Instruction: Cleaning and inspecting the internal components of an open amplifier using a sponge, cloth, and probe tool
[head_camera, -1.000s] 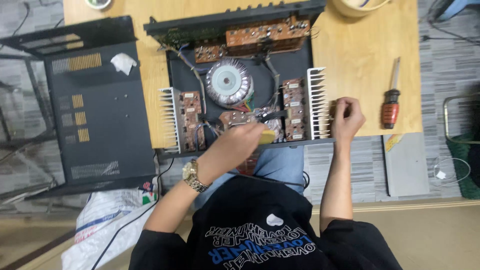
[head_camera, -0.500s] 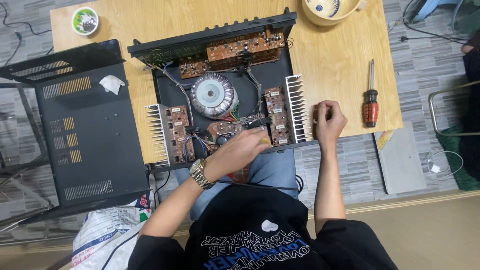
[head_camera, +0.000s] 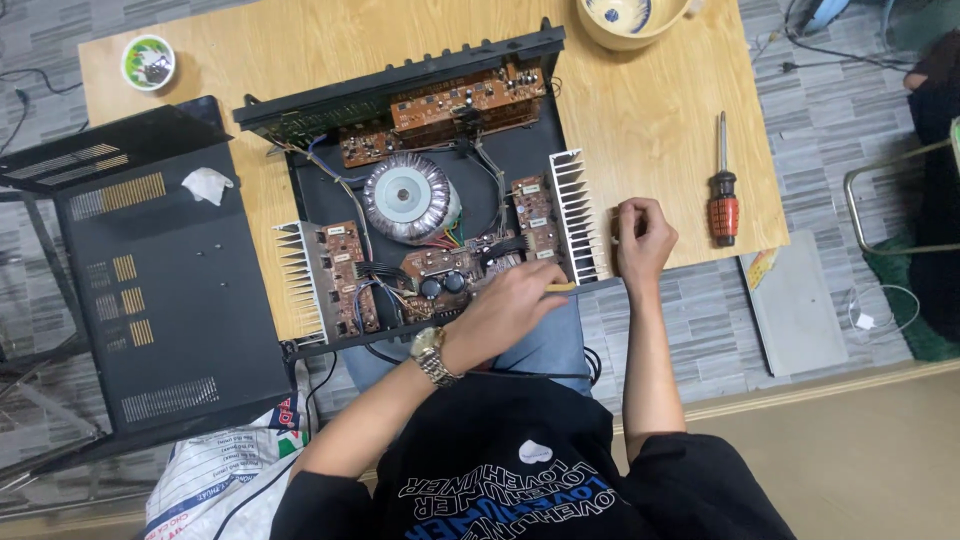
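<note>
Both hands sit lower right in frame than before, poses unchanged. Left hand (head_camera: 505, 305) curls closed around a thin yellow tool (head_camera: 560, 287), tip at the open amplifier chassis (head_camera: 430, 200), centre frame on the bench (head_camera: 640, 110). Right hand (head_camera: 640, 235), fingers curled, grips the chassis's right edge beside the heatsink (head_camera: 577, 215). Screwdriver (head_camera: 722, 190) lies apart, right.

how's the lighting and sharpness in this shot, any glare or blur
Head view: even, soft light, only faint shadows under the amplifier and screwdriver; mild sheen on the transformer, no harsh glare; left hand and right hand look sharp; edges bend slightly from the wide lens.
</note>
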